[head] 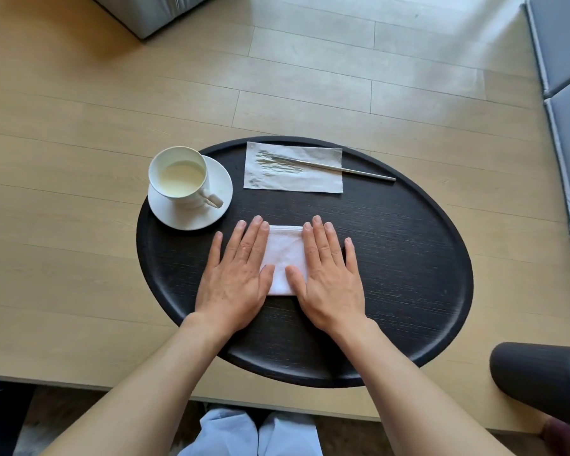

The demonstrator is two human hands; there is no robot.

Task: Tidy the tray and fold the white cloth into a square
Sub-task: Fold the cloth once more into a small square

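A black oval tray (408, 264) lies on the wooden floor in front of me. The white cloth (285, 255) rests folded into a small square near the tray's middle. My left hand (236, 274) lies flat, fingers spread, over the cloth's left edge. My right hand (329, 274) presses flat on its right edge. Only the strip of cloth between my hands shows. At the tray's far left a white cup (178, 176) with milky liquid stands on a white saucer (191, 212).
A grey paper napkin (293, 167) lies at the tray's far side with a metal utensil (352, 167) across it. Grey cushions (566, 126) line the right. A dark cylinder (533, 373) sits at lower right. My knees (254, 432) are below.
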